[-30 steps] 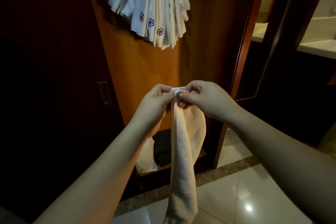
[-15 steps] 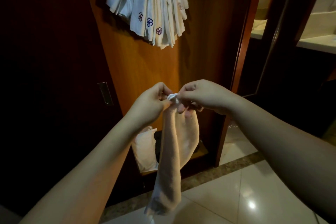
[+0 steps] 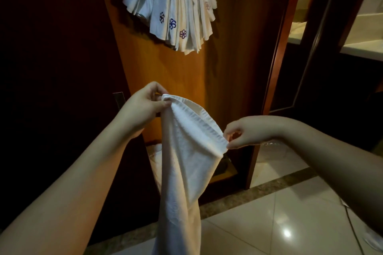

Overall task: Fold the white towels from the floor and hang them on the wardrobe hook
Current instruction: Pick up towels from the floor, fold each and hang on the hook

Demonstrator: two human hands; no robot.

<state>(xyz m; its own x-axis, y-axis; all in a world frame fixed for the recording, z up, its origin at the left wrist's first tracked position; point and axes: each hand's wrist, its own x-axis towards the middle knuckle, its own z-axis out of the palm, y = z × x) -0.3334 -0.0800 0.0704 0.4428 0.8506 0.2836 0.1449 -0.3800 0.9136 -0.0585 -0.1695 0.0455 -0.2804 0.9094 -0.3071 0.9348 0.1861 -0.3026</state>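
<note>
Both hands point(image 3: 192, 122) pinch towel's point(image 3: 186, 163) hemmed edge point(image 3: 199, 122), spread apart.

I see one white towel point(image 3: 186, 163) hanging long from its hemmed top edge, centre frame; folded towels point(image 3: 176, 8) with flower emblems hang bunched at 12 o'clock.

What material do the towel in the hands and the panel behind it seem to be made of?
Towel: probably cotton terry, matte; it has a nubby pile, a flat stitched hem, and hangs limp. Wardrobe panel: wood or wood veneer, smooth orange-brown with a soft sheen; which one cannot be told.
</note>
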